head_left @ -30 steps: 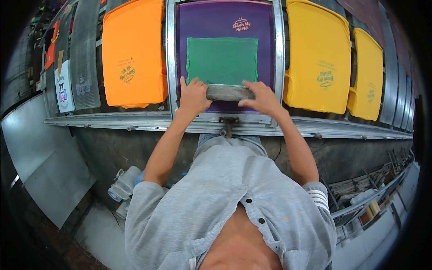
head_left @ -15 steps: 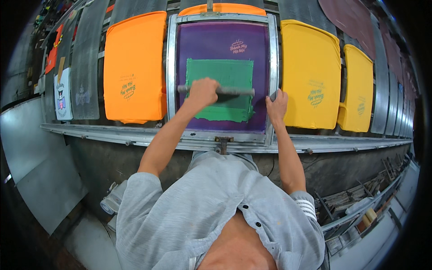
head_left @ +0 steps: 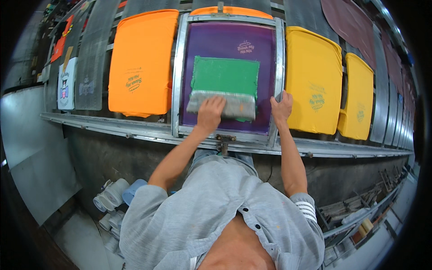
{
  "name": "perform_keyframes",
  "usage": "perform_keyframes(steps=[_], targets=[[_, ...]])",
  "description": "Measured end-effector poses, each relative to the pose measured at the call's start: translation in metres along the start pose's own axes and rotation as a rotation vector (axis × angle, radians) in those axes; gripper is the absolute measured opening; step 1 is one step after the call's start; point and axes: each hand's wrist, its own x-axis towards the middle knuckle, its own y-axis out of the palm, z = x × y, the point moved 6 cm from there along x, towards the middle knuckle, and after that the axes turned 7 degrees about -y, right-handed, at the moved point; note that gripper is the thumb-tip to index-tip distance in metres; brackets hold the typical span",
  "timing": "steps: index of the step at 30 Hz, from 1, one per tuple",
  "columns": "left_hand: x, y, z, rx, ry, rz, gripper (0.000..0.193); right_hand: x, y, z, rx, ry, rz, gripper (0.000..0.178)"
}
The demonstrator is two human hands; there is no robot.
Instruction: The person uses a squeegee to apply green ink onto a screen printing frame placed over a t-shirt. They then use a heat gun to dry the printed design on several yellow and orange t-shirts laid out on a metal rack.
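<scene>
My left hand [head_left: 210, 115] is closed round a wide, grey-smeared squeegee [head_left: 239, 106], which lies across the lower part of a green rectangle [head_left: 225, 74]. That rectangle sits on the purple mesh [head_left: 216, 39] of a printing screen. A metal frame [head_left: 279, 54] borders the mesh. My right hand [head_left: 282, 108] grips the frame's right side near its lower corner. The squeegee leans so that its broad face shows, and it hides part of the green below it. Above the green, a small pale printed design [head_left: 245, 47] shows on the mesh.
Left of the screen an orange fabric piece [head_left: 141, 63] lies on a board; yellow pieces [head_left: 312, 67] lie on the right. A metal rail [head_left: 135, 130] runs along the table's near edge. White containers [head_left: 112, 193] stand on the floor at lower left.
My left hand has drawn the squeegee toward me, down the green area, and its broad face now shows. My right hand keeps its grip on the frame. The whole view has shifted slightly.
</scene>
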Motion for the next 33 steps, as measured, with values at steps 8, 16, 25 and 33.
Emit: perform_keyframes(steps=[8, 16, 25, 33], targets=[[-0.047, -0.011, -0.011, -0.030, 0.099, -0.021, 0.043, -0.011, -0.021, -0.001, 0.078, -0.040, -0.098, 0.054], [-0.071, -0.073, 0.110, 0.000, -0.054, 0.033, 0.043, -0.015, 0.055, 0.132, 0.149, -0.135, -0.073, 0.051], [-0.106, -0.151, 0.285, 0.074, -0.042, 0.181, 0.043, -0.072, 0.169, 0.288, 0.270, -0.065, -0.129, 0.054], [-0.113, -0.180, 0.338, 0.039, -0.025, 0.113, 0.026, -0.082, 0.197, 0.341, 0.237, -0.071, -0.128, 0.053]])
